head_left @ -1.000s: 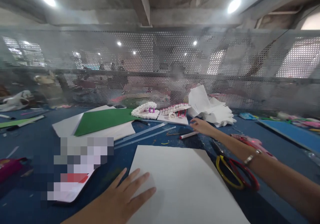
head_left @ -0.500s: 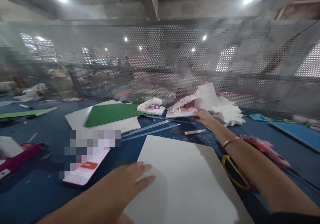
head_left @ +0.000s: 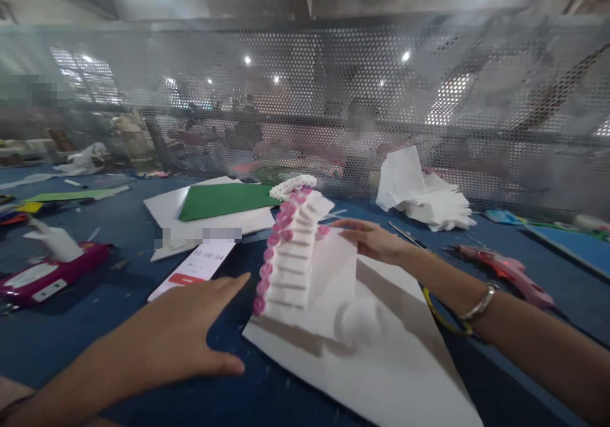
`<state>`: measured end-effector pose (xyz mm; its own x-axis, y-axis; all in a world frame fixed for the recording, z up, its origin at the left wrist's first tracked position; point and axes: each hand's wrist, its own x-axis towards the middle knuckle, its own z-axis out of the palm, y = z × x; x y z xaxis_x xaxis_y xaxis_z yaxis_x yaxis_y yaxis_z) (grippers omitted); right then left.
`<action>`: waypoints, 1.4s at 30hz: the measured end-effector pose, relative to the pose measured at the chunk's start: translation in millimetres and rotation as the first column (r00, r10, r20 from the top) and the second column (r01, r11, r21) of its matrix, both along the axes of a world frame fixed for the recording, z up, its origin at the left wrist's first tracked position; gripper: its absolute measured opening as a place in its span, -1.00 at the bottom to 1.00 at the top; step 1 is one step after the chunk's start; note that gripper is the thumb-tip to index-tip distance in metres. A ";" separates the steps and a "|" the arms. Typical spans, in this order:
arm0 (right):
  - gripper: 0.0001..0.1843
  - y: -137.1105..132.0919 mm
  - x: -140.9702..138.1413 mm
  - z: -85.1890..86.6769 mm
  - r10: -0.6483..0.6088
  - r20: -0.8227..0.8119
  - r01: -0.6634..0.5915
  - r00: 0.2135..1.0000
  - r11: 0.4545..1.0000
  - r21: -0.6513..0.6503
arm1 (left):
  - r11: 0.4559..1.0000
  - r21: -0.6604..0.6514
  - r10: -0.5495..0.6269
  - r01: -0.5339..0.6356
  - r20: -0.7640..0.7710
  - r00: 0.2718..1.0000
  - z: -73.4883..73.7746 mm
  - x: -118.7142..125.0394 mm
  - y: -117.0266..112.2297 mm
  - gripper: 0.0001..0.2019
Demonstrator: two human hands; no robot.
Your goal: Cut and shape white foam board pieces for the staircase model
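My right hand grips the far right edge of a small white paper staircase model, trimmed with pink paper coils along one side. The model is tilted, with its steps toward me, over a large white sheet; I cannot tell whether it touches the sheet. To its left, my left hand is open, thumb and fingers spread, holding nothing. Beyond that hand lies a phone with a timer on its screen. Behind the staircase sits a white beaded-looking piece, partly hidden.
A pink glue gun and yellow-handled scissors lie by my right arm. A green sheet rests on white sheets at the back. Crumpled white paper is at the back right. A magenta device stands at left.
My right hand has brought the staircase model from the back of the table toward me, over the white sheet. My left hand has come off the sheet and moved left, opening wide.
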<state>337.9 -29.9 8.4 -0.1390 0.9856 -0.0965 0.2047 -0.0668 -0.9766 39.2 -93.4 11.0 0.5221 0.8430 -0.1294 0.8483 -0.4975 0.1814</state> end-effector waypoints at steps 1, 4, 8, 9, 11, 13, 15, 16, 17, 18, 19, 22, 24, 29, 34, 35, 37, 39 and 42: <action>-0.85 1.7 -7.4 -5.0 0.045 0.038 -0.044 0.998 0.999 -0.018 | 1.000 0.020 -0.016 0.015 0.033 0.999 -7.7 1.7 -2.0 -0.18; -0.89 9.4 -18.0 -14.7 0.134 0.172 -0.130 0.976 0.991 -0.031 | 0.997 0.073 -0.021 0.016 0.067 0.998 -24.1 8.9 -4.9 -0.42; -0.88 15.5 -15.4 -18.2 0.160 0.395 -0.197 0.905 0.979 0.053 | 1.000 0.022 -0.001 0.000 0.066 0.998 -25.5 16.8 -4.9 -0.67; -0.87 14.9 -14.4 -18.8 0.147 0.452 -0.209 0.880 0.974 0.089 | 1.000 -0.006 0.002 -0.002 0.068 0.998 -24.3 18.0 -4.9 -0.69; -0.84 11.0 -13.9 -21.1 0.102 0.556 -0.233 0.825 0.957 0.171 | 0.998 -0.055 0.025 -0.021 0.071 0.997 -22.4 19.7 -5.0 -0.72; -0.82 4.9 -15.4 -25.0 0.042 0.637 -0.258 0.770 0.933 0.251 | 0.995 -0.081 0.060 -0.053 0.083 0.995 -21.9 20.7 -4.7 -0.73; -0.80 -0.9 -17.4 -30.5 -0.016 0.691 -0.283 0.722 0.906 0.316 | 0.993 -0.094 0.080 -0.070 0.112 0.990 -22.4 21.5 -3.8 -0.75; -0.79 -3.1 -18.2 -33.4 -0.039 0.710 -0.294 0.703 0.893 0.340 | 0.992 -0.101 0.086 -0.074 0.126 0.988 -22.8 21.8 -3.1 -0.75; -0.77 -4.5 -18.6 -36.2 -0.057 0.726 -0.306 0.686 0.882 0.359 | 0.991 -0.104 0.093 -0.079 0.138 0.986 -23.3 22.0 -2.3 -0.76; -0.75 -5.2 -18.6 -38.9 -0.071 0.737 -0.316 0.672 0.873 0.372 | 0.991 -0.106 0.098 -0.083 0.146 0.984 -23.8 22.1 -1.5 -0.76; -0.74 -5.3 -18.3 -41.3 -0.082 0.747 -0.325 0.660 0.864 0.383 | 0.990 -0.110 0.102 -0.086 0.148 0.984 -24.2 22.1 -0.7 -0.77; -0.72 -3.2 -16.3 -46.4 -0.110 0.759 -0.342 0.642 0.845 0.411 | 0.988 -0.127 0.100 -0.083 0.139 0.985 -25.1 21.4 0.5 -0.78; -0.74 -2.0 -14.7 -48.1 -0.128 0.758 -0.342 0.640 0.836 0.430 | 0.990 -0.125 0.088 -0.071 0.131 0.987 -25.0 20.9 0.0 -0.76; -0.82 -3.1 -12.0 -48.3 -0.161 0.745 -0.332 0.647 0.820 0.465 | 0.994 -0.092 0.067 -0.056 0.118 0.991 -21.1 21.4 -3.4 -0.73; -0.87 -5.7 -13.0 -47.2 -0.173 0.750 -0.353 0.638 0.800 0.485 | 0.996 -0.074 0.060 -0.052 0.109 0.992 -17.8 23.6 -4.9 -0.73; -0.87 -6.1 -13.6 -47.1 -0.177 0.754 -0.356 0.633 0.798 0.486 | 0.996 -0.074 0.061 -0.054 0.099 0.993 -17.9 23.9 -4.8 -0.73; -0.88 -6.9 -15.0 -46.7 -0.184 0.764 -0.362 0.618 0.796 0.484 | 0.996 -0.076 0.059 -0.053 0.088 0.994 -18.7 24.2 -4.4 -0.75; -0.89 -7.9 -16.3 -45.5 -0.188 0.776 -0.367 0.602 0.798 0.478 | 0.996 -0.071 0.056 -0.050 0.090 0.994 -19.6 24.2 -4.1 -0.76; -0.89 -9.9 -17.6 -42.5 -0.182 0.791 -0.378 0.584 0.802 0.463 | 0.996 -0.065 0.065 -0.060 0.090 0.994 -20.5 23.8 -4.1 -0.75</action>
